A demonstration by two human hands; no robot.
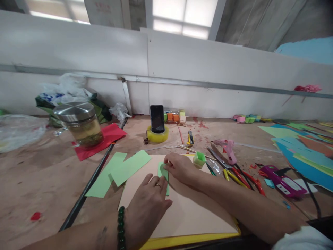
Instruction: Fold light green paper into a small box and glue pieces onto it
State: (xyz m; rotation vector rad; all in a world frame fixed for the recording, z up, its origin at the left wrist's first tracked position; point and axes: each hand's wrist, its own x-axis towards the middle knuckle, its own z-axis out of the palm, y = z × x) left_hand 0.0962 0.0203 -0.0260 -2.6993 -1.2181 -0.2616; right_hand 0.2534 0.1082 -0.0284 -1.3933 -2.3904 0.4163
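A narrow green paper strip (161,170) lies upright on a pale pinkish sheet (197,211) in front of me. My left hand (149,201), with a ring and a green bead bracelet, rests its outstretched fingers on the strip's lower part and hides some of it. At the strip's top end, the fingers of my right hand (179,168) are pinched together on the paper. Two wider green paper pieces (131,168) overlap left of my hands. A small folded green paper box (199,159) stands just beyond my right wrist.
A phone (157,118) leans upright in a yellow tape roll (158,135). To the right lie scissors (220,159), red-handled pliers (256,182), a pink glue gun (227,149) and a purple device (282,182). A lidded glass jar (83,126) stands left; coloured paper (309,156) is stacked far right.
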